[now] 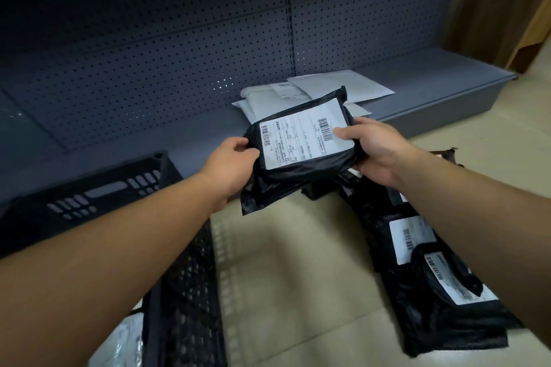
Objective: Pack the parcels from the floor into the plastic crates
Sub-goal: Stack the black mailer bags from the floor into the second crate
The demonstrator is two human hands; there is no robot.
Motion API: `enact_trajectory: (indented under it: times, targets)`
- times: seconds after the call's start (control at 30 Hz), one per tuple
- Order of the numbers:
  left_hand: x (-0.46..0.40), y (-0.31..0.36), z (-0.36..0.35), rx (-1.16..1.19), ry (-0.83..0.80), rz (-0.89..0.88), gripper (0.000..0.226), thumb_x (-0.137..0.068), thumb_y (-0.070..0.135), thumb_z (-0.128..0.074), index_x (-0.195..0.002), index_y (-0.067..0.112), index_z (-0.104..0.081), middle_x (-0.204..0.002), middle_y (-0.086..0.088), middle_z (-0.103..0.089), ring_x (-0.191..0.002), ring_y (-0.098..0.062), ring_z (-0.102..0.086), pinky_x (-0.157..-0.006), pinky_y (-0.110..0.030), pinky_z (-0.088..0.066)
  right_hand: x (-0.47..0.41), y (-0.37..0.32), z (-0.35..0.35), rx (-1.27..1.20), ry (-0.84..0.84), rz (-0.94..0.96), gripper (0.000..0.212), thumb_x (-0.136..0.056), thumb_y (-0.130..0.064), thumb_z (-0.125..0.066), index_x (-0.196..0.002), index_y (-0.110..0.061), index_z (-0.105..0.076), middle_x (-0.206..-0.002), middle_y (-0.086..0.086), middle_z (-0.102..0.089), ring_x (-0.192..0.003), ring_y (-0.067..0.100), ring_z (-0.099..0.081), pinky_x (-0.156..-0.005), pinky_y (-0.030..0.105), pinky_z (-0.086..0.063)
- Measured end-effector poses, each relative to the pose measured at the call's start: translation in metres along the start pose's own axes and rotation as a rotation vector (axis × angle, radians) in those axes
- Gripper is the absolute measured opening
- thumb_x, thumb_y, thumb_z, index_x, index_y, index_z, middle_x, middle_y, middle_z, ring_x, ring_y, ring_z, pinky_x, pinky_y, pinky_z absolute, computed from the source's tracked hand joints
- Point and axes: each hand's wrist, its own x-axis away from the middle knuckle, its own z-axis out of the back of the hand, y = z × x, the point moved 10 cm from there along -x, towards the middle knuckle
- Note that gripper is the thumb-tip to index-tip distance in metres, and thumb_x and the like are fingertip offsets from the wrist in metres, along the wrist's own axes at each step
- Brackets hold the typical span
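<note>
A black plastic parcel [301, 140] with a white barcode label hangs in the air at the middle of the view. My left hand [231, 164] grips its left edge. My right hand [374, 147] holds its right end, thumb pressed on the label. A black plastic crate [119, 188] stands on the floor at the lower left, under my left forearm. Something pale and shiny lies inside it at the bottom left. Several more black labelled parcels [432, 271] lie in a heap on the floor at the lower right.
A grey pegboard shelving unit [149, 53] fills the background. White mailer envelopes [337, 86] lie stacked on its low base shelf behind the held parcel. Beige tiled floor [292, 277] shows between the crate and the parcel heap. A wooden panel [501, 3] stands at the far right.
</note>
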Motion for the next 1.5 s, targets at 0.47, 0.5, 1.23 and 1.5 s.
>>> enact_trajectory:
  times: [0.47,0.5,1.23,1.5]
  targets:
    - [0.013,-0.050,0.116,0.517,0.039,0.177,0.020,-0.101,0.012,-0.059,-0.116,0.004,-0.070,-0.100,-0.009,-0.079,-0.090,-0.019,-0.078,-0.072,-0.032,-0.061,0.021,0.040,-0.146,-0.013,-0.126,0.037,0.036,-0.094,-0.003,-0.065,-0.128,-0.013,-0.061,-0.110,0.007,-0.077,-0.099,0.027,-0.076,-0.090,0.049,-0.059]
    - [0.014,-0.056,0.124,0.518,0.038,0.180,0.021,-0.101,0.012,-0.059,-0.117,0.004,-0.070,-0.102,-0.009,-0.079,-0.090,-0.019,-0.077,-0.073,-0.032,-0.061,0.024,0.044,-0.153,0.015,-0.139,0.033,0.035,-0.094,-0.005,-0.065,-0.127,-0.014,-0.062,-0.109,0.006,-0.078,-0.099,0.026,-0.075,-0.091,0.049,-0.059]
    - [0.037,-0.238,0.304,0.592,0.306,0.413,0.038,-0.088,0.015,-0.053,-0.118,0.002,-0.071,-0.110,-0.019,-0.076,-0.098,-0.036,-0.075,-0.093,-0.057,-0.057,0.055,0.135,-0.372,0.839,-0.394,0.094,0.042,-0.081,-0.033,-0.061,-0.119,-0.014,-0.068,-0.112,-0.006,-0.075,-0.104,0.023,-0.070,-0.097,0.046,-0.056]
    - [0.049,-0.299,0.316,0.439,0.311,0.594,0.023,-0.096,0.015,-0.051,-0.101,0.005,-0.070,-0.088,-0.015,-0.078,-0.081,-0.032,-0.075,-0.075,-0.043,-0.061,0.055,0.195,-0.413,1.030,-0.413,-0.069,0.020,-0.089,-0.025,-0.062,-0.104,-0.013,-0.066,-0.105,0.003,-0.070,-0.086,0.018,-0.063,-0.072,0.026,-0.054]
